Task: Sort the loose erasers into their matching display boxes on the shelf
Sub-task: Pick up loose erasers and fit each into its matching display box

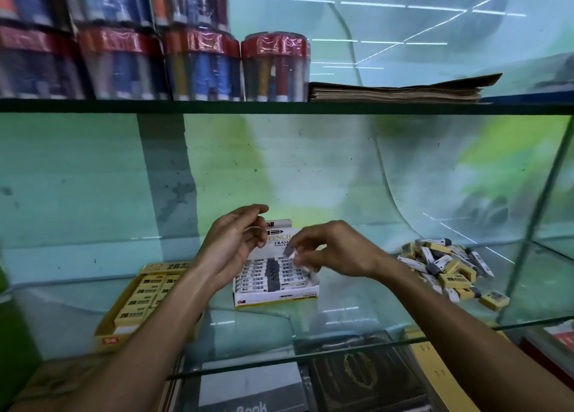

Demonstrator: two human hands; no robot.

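Observation:
A white display box (pixel 276 298) of white-and-grey erasers stands at the middle of the glass shelf (pixel 357 321). My right hand (pixel 335 250) hovers over it, fingertips pinched on a white-and-grey eraser (pixel 290 251), blurred by motion. My left hand (pixel 234 241) is raised just left of the box, fingers curled and apart, holding nothing that I can see. A yellow display box (pixel 124 331) of yellow 2B erasers lies to the left, partly hidden by my left forearm. A pile of loose erasers (pixel 450 267), yellow and white-grey mixed, sits at the right.
An upper glass shelf (pixel 279 107) carries tubs of coloured pens (pixel 275 67) and a stack of brown paper (pixel 397 90). Below the glass lie dark books (pixel 363 377) and a notebook. A glass side panel (pixel 534 225) closes the shelf on the right.

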